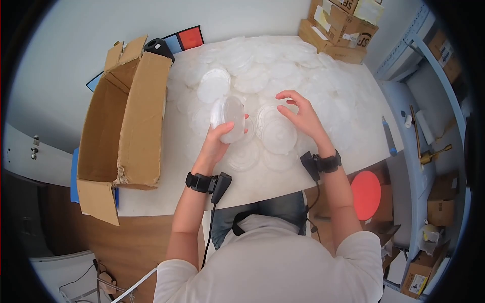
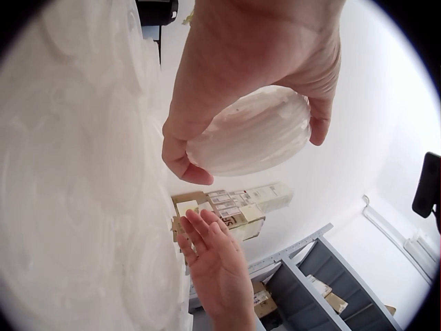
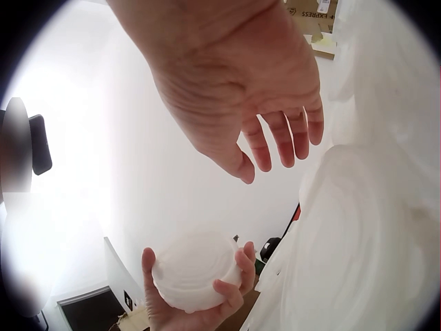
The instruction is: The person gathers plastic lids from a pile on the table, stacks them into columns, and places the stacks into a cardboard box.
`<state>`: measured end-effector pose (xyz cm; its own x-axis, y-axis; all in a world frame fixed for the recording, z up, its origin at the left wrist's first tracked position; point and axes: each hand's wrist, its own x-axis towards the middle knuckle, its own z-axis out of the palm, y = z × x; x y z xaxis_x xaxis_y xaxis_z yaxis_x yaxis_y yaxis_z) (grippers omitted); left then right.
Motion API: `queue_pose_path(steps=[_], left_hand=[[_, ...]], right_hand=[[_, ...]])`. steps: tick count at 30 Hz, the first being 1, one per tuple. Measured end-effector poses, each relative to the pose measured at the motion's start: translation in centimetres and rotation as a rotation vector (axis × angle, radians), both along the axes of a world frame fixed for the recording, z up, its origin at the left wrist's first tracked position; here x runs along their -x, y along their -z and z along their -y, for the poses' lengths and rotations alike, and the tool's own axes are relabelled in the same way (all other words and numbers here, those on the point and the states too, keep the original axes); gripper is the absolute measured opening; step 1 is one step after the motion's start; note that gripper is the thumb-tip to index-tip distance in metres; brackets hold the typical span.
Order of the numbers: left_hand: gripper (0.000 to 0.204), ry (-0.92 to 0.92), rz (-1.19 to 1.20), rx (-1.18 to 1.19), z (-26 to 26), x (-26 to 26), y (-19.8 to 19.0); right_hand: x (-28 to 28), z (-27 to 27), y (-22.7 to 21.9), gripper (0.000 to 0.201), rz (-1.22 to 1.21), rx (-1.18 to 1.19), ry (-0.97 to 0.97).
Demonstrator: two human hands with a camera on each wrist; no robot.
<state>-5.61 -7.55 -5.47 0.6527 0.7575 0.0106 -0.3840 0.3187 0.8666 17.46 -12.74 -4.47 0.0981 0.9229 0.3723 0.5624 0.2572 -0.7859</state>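
My left hand [image 1: 216, 143] grips a short stack of round clear plastic lids [image 1: 231, 118], tilted on edge above the table. In the left wrist view, fingers and thumb curl round the rim of the stack [image 2: 253, 138]. The right wrist view shows the face of the same stack [image 3: 196, 267]. My right hand [image 1: 304, 119] hovers over the pile with fingers spread and slightly bent, holding nothing. Below it lie loose round lids [image 1: 279, 135], overlapping one another. A wide pile of similar lids [image 1: 283, 70] spreads across the white table.
An open cardboard box [image 1: 144, 121] stands at the table's left side. Taped cartons [image 1: 343, 30] are stacked at the back right corner. A blue-handled cutter [image 1: 389, 136] lies by the right edge. Grey shelving [image 1: 429, 55] flanks the right, with a red round stool [image 1: 366, 194] below.
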Motion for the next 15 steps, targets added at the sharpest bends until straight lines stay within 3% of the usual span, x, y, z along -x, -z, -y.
queue_pose_path(steps=[2,8,9,11,12,14,15], left_hand=[[0.069,-0.004,-0.005,0.005,-0.1,0.1,0.0],[0.072,-0.015,-0.008,-0.011,-0.1,0.5,0.0],[0.073,-0.027,-0.013,-0.022,-0.1,0.6,-0.1],[0.074,-0.022,-0.011,-0.034,-0.1,0.8,-0.2],[0.072,-0.033,0.021,-0.012,-0.1,0.9,-0.2],[0.071,-0.034,0.058,0.014,-0.1,0.9,-0.2],[0.074,-0.036,0.025,-0.013,0.0,0.9,-0.3]], right_hand=[[-1.0,-0.9,0.4,0.021,-0.201,0.033,-0.039],[-5.2,1.4,-1.0,0.027,-0.406,-0.038,0.031],[-6.4,2.6,-1.3,0.027,-0.404,-0.042,0.044],[-9.0,5.4,-1.6,0.040,-0.099,-0.055,0.254],[-9.9,7.0,-1.5,0.040,-0.092,-0.056,0.269],[-11.3,10.0,-1.4,0.061,0.005,0.061,0.456],[-12.1,11.0,-1.0,0.084,-0.029,0.168,0.443]])
